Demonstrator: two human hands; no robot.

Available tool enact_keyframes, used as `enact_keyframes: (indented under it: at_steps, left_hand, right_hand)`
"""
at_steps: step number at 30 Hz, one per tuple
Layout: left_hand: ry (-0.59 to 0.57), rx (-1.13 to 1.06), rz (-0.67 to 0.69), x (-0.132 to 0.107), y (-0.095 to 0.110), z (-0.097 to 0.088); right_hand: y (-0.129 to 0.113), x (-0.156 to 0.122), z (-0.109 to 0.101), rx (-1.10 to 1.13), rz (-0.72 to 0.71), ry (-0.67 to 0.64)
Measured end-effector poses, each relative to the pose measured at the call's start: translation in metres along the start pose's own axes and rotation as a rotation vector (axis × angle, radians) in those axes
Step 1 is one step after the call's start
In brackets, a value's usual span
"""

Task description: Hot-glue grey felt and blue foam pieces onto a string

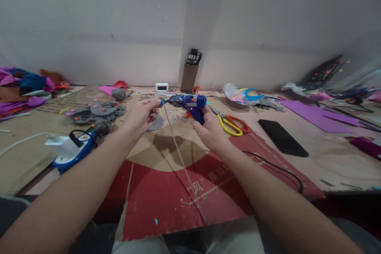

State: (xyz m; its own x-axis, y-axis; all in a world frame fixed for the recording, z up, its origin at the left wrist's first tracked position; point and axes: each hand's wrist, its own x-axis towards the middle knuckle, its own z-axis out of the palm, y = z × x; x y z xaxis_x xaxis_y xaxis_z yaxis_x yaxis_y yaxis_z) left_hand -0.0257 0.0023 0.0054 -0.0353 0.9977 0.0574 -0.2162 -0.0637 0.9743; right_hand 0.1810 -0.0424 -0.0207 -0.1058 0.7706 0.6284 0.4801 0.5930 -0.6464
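My right hand [208, 125] is wrapped round the handle of a blue hot glue gun [195, 105], whose nozzle points left. A small red light glows on its body. Pinched in the fingers of my left hand [144, 115] is a small teal piece [161, 102], right at the nozzle tip; its exact kind is too small to make out. From that piece a thin grey cord [178, 151] runs down across the cardboard toward my lap. Below the left fingers lies a grey felt disc [155, 123], partly covered by the hand.
Yellow-and-red scissors [233, 125] and a black phone [282, 137] lie to the right. A blue power strip [76, 152] with a white plug and grey felt pieces [98, 113] sit left. Behind stand a bottle [189, 73], a small clock [162, 87] and a bowl [236, 103].
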Motion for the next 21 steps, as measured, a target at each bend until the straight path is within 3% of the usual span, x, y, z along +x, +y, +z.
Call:
enact_keyframes:
  at_steps: [12, 21]
  left_hand:
    - [-0.056, 0.030, 0.002, -0.0006, -0.0037, 0.0021]
    - [-0.021, 0.025, 0.003, -0.0023, -0.0006, 0.0054]
  right_hand:
    - [0.0015, -0.0016, 0.0020, -0.041, -0.027, -0.019]
    - [-0.0033, -0.0022, 0.0008, -0.069, -0.023, -0.027]
